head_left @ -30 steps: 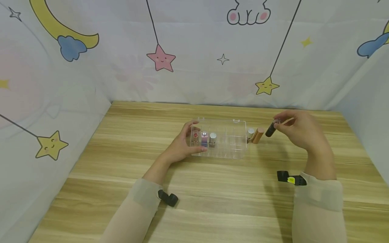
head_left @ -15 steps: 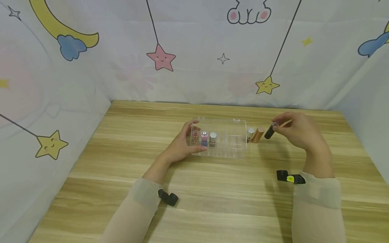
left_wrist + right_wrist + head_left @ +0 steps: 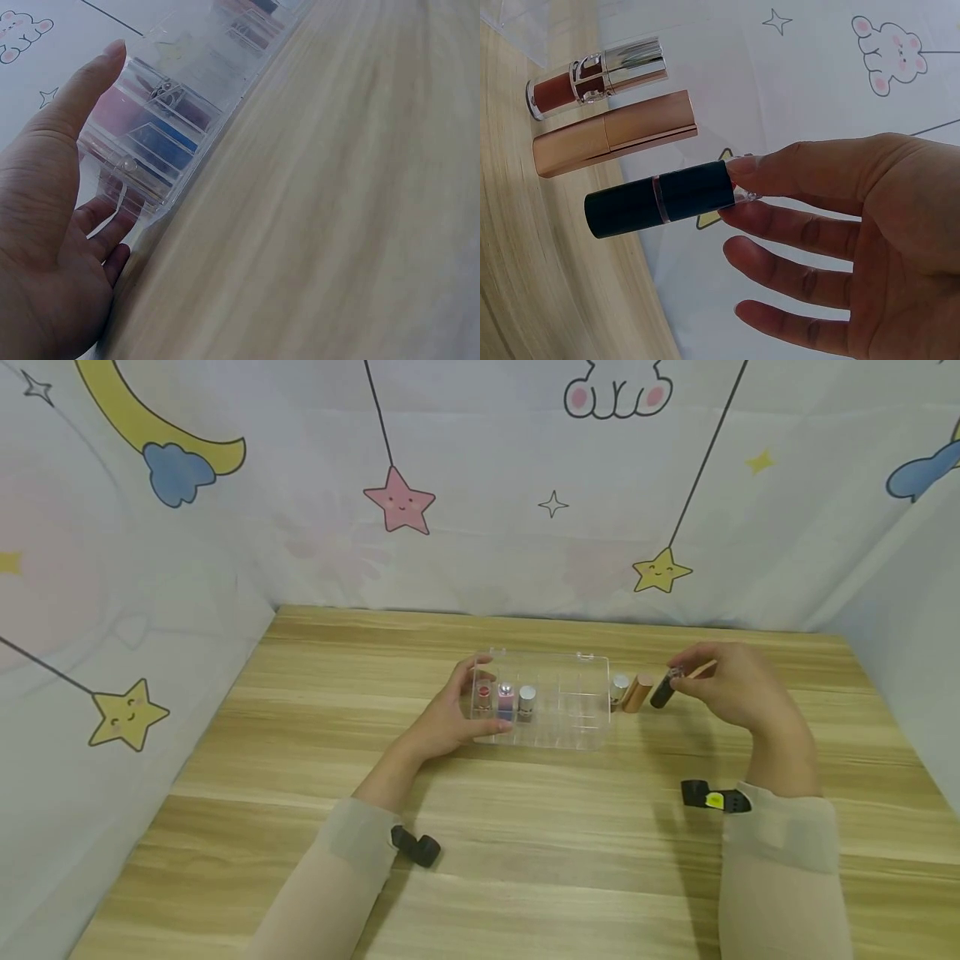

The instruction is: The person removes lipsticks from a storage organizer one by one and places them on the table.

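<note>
A clear compartment box (image 3: 582, 735) stands on the table, and my left hand (image 3: 441, 723) grips its left end, thumb in front and fingers behind. Inside are a tube with a red top (image 3: 483, 697), a pink-and-blue item (image 3: 506, 703) and a silver-capped tube (image 3: 527, 698). My right hand (image 3: 731, 687) pinches a black lipstick (image 3: 660, 199) by its clear-looking top end between thumb and index finger; the other fingers are spread. Beside it a rose-gold lipstick (image 3: 615, 133) and a silver-capped lip gloss (image 3: 596, 79) stand upright. Whether the black lipstick touches the table I cannot tell.
The wood-grain table (image 3: 525, 860) reaches back to a white cloth backdrop (image 3: 480, 560) printed with stars and a moon. The lip gloss stands close against the box's right end, with the rose-gold lipstick to its right.
My right hand has moved a little left and toward me with the black lipstick, bringing it closer to the rose-gold one. My left hand and the box have stayed in place.
</note>
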The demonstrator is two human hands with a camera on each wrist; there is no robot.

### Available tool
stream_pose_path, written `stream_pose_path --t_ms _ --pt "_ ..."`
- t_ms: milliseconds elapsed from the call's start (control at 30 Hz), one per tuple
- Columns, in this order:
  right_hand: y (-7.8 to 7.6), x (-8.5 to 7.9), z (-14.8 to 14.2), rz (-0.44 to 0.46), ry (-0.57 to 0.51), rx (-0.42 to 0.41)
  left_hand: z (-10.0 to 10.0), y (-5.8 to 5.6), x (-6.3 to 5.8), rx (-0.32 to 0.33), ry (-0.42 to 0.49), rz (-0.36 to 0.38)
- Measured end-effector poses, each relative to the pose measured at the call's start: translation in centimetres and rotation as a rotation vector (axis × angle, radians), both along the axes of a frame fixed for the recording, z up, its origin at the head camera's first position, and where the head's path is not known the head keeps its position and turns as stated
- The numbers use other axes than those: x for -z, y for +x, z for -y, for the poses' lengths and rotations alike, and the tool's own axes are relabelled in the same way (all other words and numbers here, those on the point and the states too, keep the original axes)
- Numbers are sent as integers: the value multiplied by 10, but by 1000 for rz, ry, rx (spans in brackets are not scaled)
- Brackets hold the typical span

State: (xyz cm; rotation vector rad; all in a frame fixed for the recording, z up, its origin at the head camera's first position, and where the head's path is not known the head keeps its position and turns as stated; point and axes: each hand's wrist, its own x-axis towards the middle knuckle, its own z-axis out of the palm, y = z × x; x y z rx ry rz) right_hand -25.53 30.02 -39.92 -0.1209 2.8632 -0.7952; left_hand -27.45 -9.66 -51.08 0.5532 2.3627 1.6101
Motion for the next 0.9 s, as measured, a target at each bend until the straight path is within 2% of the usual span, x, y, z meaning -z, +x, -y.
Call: stream_pose_path --t_ms 900 --pt "-6 10 -3 36 5 -32 0 0 0 5 12 -5"
